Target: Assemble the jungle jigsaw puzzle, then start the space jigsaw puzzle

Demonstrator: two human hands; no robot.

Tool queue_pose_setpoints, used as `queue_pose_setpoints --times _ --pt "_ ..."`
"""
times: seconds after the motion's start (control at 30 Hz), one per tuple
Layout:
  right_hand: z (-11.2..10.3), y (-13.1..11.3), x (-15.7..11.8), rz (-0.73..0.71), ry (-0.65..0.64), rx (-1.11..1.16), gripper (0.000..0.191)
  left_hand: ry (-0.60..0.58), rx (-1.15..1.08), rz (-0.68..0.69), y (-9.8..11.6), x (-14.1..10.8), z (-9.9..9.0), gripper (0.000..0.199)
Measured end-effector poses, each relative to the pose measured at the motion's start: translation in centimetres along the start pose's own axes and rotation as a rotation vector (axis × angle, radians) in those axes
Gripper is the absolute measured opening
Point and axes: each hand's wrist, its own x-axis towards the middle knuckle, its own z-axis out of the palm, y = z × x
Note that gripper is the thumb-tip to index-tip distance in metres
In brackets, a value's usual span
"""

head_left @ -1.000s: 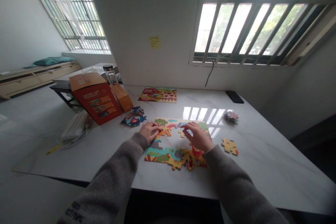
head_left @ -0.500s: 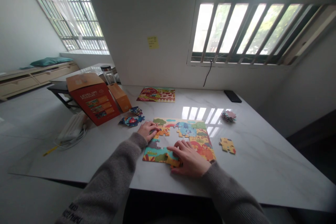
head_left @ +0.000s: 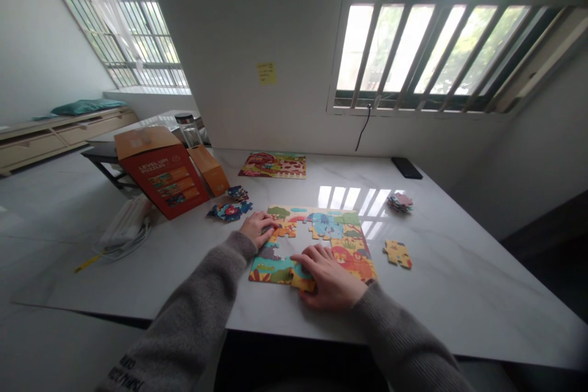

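An animal jigsaw puzzle [head_left: 349, 260] lies on the white marble-look table with a gap in its middle. My left hand [head_left: 259, 229] rests on its left edge, fingers slightly apart and nothing held. At the puzzle's front edge, my right hand [head_left: 328, 275] is closed on a yellow and teal puzzle piece [head_left: 301, 278], thumb at the near side and fingers over it. That piece sits at the front border, and the palm hides part of it. To the right lie loose yellow pieces [head_left: 397, 254], apart from the puzzle.
Behind stands a farm puzzle [head_left: 273, 165]. Dark blue pieces [head_left: 229, 211] lie left, beside a red puzzle box [head_left: 168, 180] and an orange box [head_left: 209, 171]. A pink-topped stack of pieces [head_left: 400, 203] and a black phone [head_left: 407, 168] are at the right.
My right hand has shifted very slightly, and more of the yellow and teal piece shows beside its fingers. My left hand stays on the puzzle's left edge.
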Motion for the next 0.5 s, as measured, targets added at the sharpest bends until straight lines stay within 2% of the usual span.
queue_pose_setpoints --times 0.1,0.17,0.23,0.3,0.33,0.43,0.5 --pt "-0.3 0.2 0.1 -0.023 0.059 0.031 0.08 0.066 -0.075 -0.025 1.3 0.2 -0.7 0.021" --pt "-0.7 0.6 0.2 -0.022 0.133 0.067 0.08 0.114 -0.191 -0.049 3.0 0.2 -1.1 0.023" --pt "-1.2 1.1 0.3 -0.008 0.239 0.102 0.08 0.065 -0.369 -0.067 5.5 0.1 -1.2 0.032" --pt "-1.6 1.6 0.4 0.007 0.359 0.12 0.08 -0.1 -0.544 -0.011 8.2 -0.1 -0.7 0.033" --pt "-1.7 1.8 0.4 0.013 0.413 0.117 0.08 -0.147 -0.595 0.009 9.5 -0.2 -0.3 0.028" --pt "-1.6 2.3 0.4 0.036 0.539 0.082 0.078 -0.144 -0.769 0.017 12.2 0.0 1.4 0.028" --pt "-1.4 2.4 0.4 0.037 0.581 0.088 0.074 -0.087 -0.891 -0.005 12.9 0.4 2.4 0.026"
